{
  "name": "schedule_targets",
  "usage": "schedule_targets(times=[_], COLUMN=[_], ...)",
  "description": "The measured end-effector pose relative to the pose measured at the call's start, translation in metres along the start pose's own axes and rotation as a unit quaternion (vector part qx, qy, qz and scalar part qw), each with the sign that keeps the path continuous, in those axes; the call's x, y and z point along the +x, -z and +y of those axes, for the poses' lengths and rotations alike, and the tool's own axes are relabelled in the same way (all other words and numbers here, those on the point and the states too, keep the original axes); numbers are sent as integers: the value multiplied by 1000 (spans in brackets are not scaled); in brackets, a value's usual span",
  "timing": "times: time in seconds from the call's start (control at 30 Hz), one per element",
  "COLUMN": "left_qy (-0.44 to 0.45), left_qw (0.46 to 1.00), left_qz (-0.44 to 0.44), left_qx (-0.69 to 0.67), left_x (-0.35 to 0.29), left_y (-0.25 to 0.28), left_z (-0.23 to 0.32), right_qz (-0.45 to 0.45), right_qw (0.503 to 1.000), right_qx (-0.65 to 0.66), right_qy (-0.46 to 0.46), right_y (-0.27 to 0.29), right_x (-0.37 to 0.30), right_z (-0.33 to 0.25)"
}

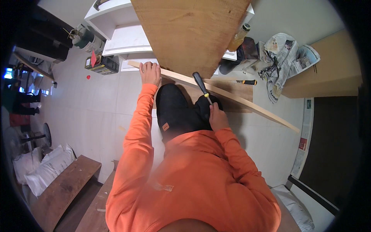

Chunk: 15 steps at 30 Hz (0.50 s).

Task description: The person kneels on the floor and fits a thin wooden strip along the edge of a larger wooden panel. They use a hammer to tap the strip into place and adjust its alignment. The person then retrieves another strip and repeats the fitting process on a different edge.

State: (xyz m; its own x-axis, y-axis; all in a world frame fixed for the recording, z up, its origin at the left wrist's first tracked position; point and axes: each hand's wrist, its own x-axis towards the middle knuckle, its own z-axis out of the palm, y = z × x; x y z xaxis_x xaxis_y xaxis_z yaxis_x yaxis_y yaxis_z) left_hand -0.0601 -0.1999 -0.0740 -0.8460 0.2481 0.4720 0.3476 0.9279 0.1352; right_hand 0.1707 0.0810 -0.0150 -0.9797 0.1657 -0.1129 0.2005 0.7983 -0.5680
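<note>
My left hand (150,73) grips a long, pale wooden strip (241,99) near its far-left end, with the fingers laid over it. The strip slants across my knees down to the right. My right hand (218,117) is closed around the metal shaft of a screwdriver-like tool (200,82). Its black handle with a yellow collar points up and away from me, and the handle's end appears over the strip. My fingers hide the tool's tip. A large brown wooden board (189,34) stands just beyond the strip, in front of a white shelf unit (127,36).
A black-and-yellow-handled tool (247,82) lies beyond the strip. To the right are crumpled newspaper (280,58), a bottle (239,37) and a cardboard box (328,69). A rectangular can (102,64) stands left. White sacks (50,168) and wooden planks (69,189) lie lower left.
</note>
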Motion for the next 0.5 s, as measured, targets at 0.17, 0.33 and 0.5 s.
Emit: schedule_targets(times=[0.17, 0.33, 0.5], left_qy=[-5, 7, -137], left_qw=[1000, 1000, 985], left_qz=[-17, -13, -13], left_qx=[13, 1, -102], left_x=[4, 16, -1], left_y=[-5, 11, 1], left_z=[-6, 24, 138], right_qz=[37, 46, 64], right_qw=[999, 997, 992], right_qx=[3, 26, 20], right_qy=[-12, -58, -104], right_y=[8, 22, 33], right_x=[-17, -32, -54], right_z=[26, 55, 80])
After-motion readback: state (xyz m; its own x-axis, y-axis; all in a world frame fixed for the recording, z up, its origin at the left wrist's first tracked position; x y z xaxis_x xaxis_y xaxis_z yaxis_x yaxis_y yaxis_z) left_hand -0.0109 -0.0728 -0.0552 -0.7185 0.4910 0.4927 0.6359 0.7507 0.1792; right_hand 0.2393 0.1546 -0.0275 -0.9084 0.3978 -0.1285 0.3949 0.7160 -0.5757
